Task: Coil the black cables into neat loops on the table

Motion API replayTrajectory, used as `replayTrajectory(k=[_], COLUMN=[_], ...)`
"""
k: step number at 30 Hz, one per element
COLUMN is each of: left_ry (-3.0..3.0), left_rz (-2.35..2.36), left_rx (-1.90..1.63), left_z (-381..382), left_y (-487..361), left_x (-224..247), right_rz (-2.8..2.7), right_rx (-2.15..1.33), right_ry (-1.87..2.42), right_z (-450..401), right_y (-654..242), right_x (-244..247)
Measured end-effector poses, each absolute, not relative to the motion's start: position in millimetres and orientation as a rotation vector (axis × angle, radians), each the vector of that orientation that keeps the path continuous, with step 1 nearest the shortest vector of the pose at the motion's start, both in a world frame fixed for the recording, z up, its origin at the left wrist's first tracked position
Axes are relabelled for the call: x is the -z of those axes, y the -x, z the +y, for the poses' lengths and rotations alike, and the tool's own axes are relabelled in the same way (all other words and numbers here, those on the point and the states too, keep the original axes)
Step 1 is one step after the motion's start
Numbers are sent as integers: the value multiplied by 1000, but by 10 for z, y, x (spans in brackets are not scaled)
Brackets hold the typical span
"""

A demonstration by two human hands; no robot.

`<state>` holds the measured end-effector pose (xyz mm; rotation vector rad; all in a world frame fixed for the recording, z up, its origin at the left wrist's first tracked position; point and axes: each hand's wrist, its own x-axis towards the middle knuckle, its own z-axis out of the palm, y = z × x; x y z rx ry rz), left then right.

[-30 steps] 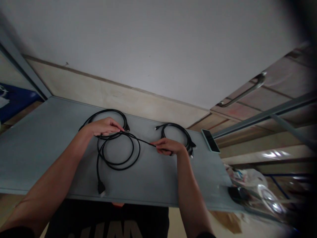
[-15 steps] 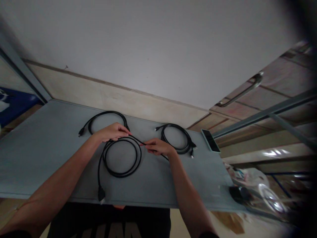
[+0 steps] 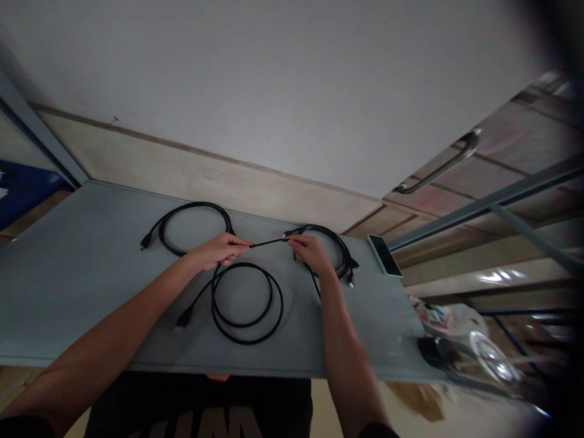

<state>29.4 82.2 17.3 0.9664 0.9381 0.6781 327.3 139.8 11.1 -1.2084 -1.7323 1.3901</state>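
Observation:
A black cable (image 3: 268, 243) is stretched between my two hands above the grey table (image 3: 91, 274). My left hand (image 3: 221, 250) pinches one point of it, and my right hand (image 3: 308, 250) pinches it farther right. Below the hands the same cable lies in loose loops, and its plug (image 3: 185, 317) rests to the left of them. Past my right wrist a further length of it hangs down. Behind my left hand lies a coiled black cable (image 3: 196, 204). Another coiled black cable (image 3: 340, 243) is partly hidden by my right hand.
A phone (image 3: 384, 255) lies at the table's right end. Beyond that end are a metal frame (image 3: 493, 194), a plastic bag (image 3: 460, 319) and a blurred dark object (image 3: 433, 351). A pale wall (image 3: 274, 121) rises behind the table, with a metal handle (image 3: 440, 167) at the right.
My hands have moved farther apart, the right one up and to the right, pulling the cable between them straight. The loops below have shifted right, and the plug has moved up.

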Motion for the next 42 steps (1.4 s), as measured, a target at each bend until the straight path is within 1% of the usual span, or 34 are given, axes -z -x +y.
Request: replayTrajectory(k=[5,8,11,15,19,23,26,29,35,39,42], left_ry=[-908,-879,-830,-799,-796,-729,-666,-619,-663,-724,-761], left_rz=[937,926,899,934,974,982,941,892,836,866,865], left_rx=[-734,-763,-767,-797,-837,-998,-1119,-1171,-1222,-1175,-1136], left_z=[843,869,890,888,880,887,879,848,797,768,733], left_y=[-185,-121,-91,-88,-117,-237,-367,-473,-535,-564,-603], left_x=[-223,-250,-268,-287,-289,-220,-133,-75,-87,-110,-126], right_rz=[-1381,-1162,-1073,-1130,-1239,-1399,-1542,-1637,-1787,-2075,-2154], right_rx=[-1361,-1230,-1206,-1394,-1497,-1607,-1617,-1510,-1140,-795,-677], right_ry=[1111,1045,1033,1078,1109,1159,1175,1175,1130,1103,1088], right_z=[1497,1575,1630,1616,1537,1447,1394,1358,1263,1180,1149], right_y=[-3603,-3807,-3916,-3881,-3737,-3513,-3321,-3149,-2917,-2831,-2786], right_x=[-141,-114,-63,-34,-100,-166,-156,-119,-120,-150,-137])
